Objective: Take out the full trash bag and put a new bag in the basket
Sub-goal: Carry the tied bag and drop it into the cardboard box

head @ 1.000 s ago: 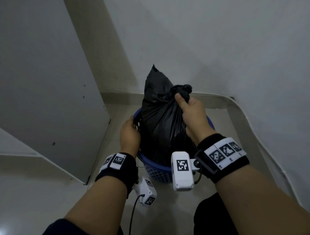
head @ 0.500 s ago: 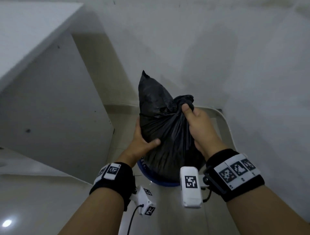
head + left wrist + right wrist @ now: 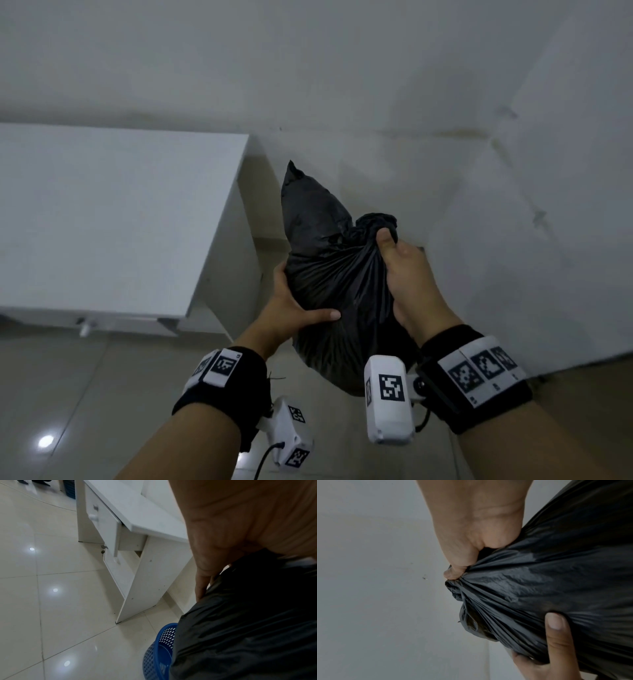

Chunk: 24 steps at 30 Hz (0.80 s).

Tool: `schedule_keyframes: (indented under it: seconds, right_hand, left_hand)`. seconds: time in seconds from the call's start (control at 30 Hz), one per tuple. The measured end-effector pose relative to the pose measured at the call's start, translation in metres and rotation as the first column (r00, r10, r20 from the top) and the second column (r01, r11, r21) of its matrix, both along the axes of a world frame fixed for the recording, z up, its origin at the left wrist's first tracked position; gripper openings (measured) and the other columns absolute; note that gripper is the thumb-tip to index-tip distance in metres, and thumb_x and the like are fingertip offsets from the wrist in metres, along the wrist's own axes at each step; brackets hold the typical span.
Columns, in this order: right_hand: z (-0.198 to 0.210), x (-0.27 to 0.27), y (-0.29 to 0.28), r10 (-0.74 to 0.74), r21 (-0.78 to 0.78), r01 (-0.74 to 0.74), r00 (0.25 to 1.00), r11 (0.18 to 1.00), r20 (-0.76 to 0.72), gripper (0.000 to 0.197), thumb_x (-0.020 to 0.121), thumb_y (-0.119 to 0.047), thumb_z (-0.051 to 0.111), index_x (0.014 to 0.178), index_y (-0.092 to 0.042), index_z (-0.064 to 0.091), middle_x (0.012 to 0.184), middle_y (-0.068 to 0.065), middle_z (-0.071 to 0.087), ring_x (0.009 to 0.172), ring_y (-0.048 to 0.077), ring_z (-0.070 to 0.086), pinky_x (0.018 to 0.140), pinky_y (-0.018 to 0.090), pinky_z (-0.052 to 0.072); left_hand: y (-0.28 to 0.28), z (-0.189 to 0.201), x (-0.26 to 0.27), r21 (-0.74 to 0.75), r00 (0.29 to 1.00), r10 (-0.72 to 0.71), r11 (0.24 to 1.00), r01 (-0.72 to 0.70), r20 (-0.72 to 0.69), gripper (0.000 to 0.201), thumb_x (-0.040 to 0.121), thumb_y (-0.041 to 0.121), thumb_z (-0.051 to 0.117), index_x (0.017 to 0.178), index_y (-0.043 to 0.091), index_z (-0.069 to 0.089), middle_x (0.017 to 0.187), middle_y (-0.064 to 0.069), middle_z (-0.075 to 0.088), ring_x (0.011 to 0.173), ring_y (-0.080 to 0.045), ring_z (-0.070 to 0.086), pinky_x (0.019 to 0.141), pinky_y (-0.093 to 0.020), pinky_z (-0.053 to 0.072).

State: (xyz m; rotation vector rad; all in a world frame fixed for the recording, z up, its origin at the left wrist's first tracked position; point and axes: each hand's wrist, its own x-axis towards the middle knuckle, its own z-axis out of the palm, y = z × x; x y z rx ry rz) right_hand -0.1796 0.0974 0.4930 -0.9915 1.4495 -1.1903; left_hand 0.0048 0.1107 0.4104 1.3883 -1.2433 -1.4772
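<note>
The full black trash bag [image 3: 329, 274] hangs in the air in front of the wall corner. My right hand [image 3: 394, 250] grips its knotted neck from the right, with the thumb up by the knot. From the left, my left hand [image 3: 298, 305] holds the bag's belly, thumb across the front and fingers behind. In the right wrist view the fist [image 3: 471, 545] bunches the plastic [image 3: 556, 574], and the left thumb [image 3: 556, 628] presses into it. The blue perforated basket [image 3: 159, 649] stands on the floor below the bag [image 3: 248, 628]. In the head view the basket is hidden.
A white desk [image 3: 120, 222] stands to the left, close to the bag. Its drawer [image 3: 102, 520] and lower door are slightly ajar. White walls [image 3: 411, 85] close in behind and on the right. Glossy floor tiles [image 3: 51, 601] stretch out to the left.
The bag has risen out of the blue basket. My left hand left the basket rim and now holds the bag's side. The right hand kept its grip on the neck.
</note>
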Motion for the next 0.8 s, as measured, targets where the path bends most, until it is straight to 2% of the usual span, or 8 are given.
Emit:
schedule_keyframes:
  seconds: [0.1,0.2,0.33,0.43,0.5,0.6,0.7,0.8]
  right_hand:
    - [0.032,0.012,0.042,0.028,-0.031,-0.027,0.998,0.999,0.051,0.050,0.096,-0.041,0.050,0.099,0.005,0.067,0.095,0.016,0.073,0.088,0.026,0.069,0.088,0.046,0.054]
    - [0.052,0.024,0.082,0.071,-0.059,-0.068,0.996,0.996,0.052,0.061,0.095,-0.043,0.050,0.101,0.017,0.059,0.102,0.028,0.068,0.086,0.032,0.067,0.078,0.039,0.054]
    - [0.072,0.049,0.129,0.134,-0.051,-0.130,0.988,0.990,0.081,0.063,0.093,-0.045,0.054,0.092,0.018,0.057,0.101,0.030,0.067,0.089,0.038,0.067,0.084,0.050,0.054]
    - [0.085,0.077,0.156,0.197,-0.055,-0.194,0.978,0.979,0.068,0.045,0.094,-0.041,0.055,0.076,0.000,0.063,0.083,0.014,0.071,0.080,0.027,0.068,0.075,0.037,0.056]
    - [0.090,0.100,0.169,0.244,-0.068,-0.241,0.969,0.968,0.033,0.045,0.093,-0.042,0.056,0.075,-0.002,0.061,0.081,0.014,0.070,0.079,0.027,0.067,0.075,0.040,0.056]
    - [0.093,0.142,0.183,0.306,-0.091,-0.304,0.952,0.948,0.014,0.050,0.093,-0.044,0.055,0.090,0.006,0.062,0.097,0.026,0.069,0.093,0.039,0.067,0.084,0.050,0.054]
    - [0.099,0.193,0.198,0.379,-0.189,-0.368,0.925,0.910,0.022,0.022,0.096,-0.030,0.055,0.110,-0.015,0.060,0.109,0.015,0.069,0.100,0.028,0.067,0.092,0.048,0.054]
    - [0.101,0.249,0.210,0.419,-0.302,-0.388,0.907,0.871,0.041,0.024,0.095,-0.016,0.055,0.116,-0.029,0.052,0.115,0.016,0.064,0.098,0.028,0.066,0.092,0.050,0.053]
  left_hand:
    - [0.047,0.031,0.014,-0.017,0.999,0.035,0.999,-0.035,-0.015,0.119,0.049,0.031,0.097,0.138,0.043,0.018,0.138,0.009,0.044,0.124,-0.009,0.049,0.107,-0.040,0.044]
    - [0.094,0.051,0.027,-0.035,0.995,0.100,0.994,-0.101,-0.026,0.119,0.048,0.035,0.097,0.138,0.045,0.021,0.137,0.009,0.046,0.124,-0.012,0.051,0.106,-0.041,0.046]
    - [0.156,0.069,0.046,-0.042,0.978,0.198,0.979,-0.201,-0.059,0.116,0.051,0.030,0.097,0.140,0.041,0.024,0.137,0.009,0.048,0.123,-0.013,0.053,0.102,-0.040,0.048]
    - [0.195,0.079,0.070,-0.046,0.960,0.265,0.962,-0.270,-0.088,0.110,0.054,0.022,0.095,0.139,0.040,0.027,0.136,0.008,0.049,0.122,-0.012,0.054,0.100,-0.037,0.050]
    - [0.217,0.087,0.092,-0.058,0.948,0.304,0.949,-0.311,-0.095,0.109,0.053,0.023,0.095,0.137,0.041,0.028,0.135,0.007,0.050,0.123,-0.013,0.054,0.101,-0.039,0.049]
    - [0.243,0.095,0.132,-0.097,0.929,0.356,0.926,-0.365,-0.101,0.113,0.053,0.023,0.096,0.135,0.052,0.023,0.141,0.005,0.046,0.124,-0.013,0.054,0.102,-0.043,0.049]
    - [0.267,0.104,0.179,-0.168,0.917,0.387,0.902,-0.397,-0.093,0.120,0.058,0.019,0.094,0.141,0.057,0.015,0.146,0.011,0.039,0.130,-0.010,0.047,0.106,-0.042,0.045]
    - [0.287,0.109,0.235,-0.201,0.912,0.399,0.890,-0.410,-0.092,0.115,0.061,0.018,0.092,0.142,0.056,0.020,0.147,0.014,0.038,0.131,-0.008,0.045,0.107,-0.041,0.044]
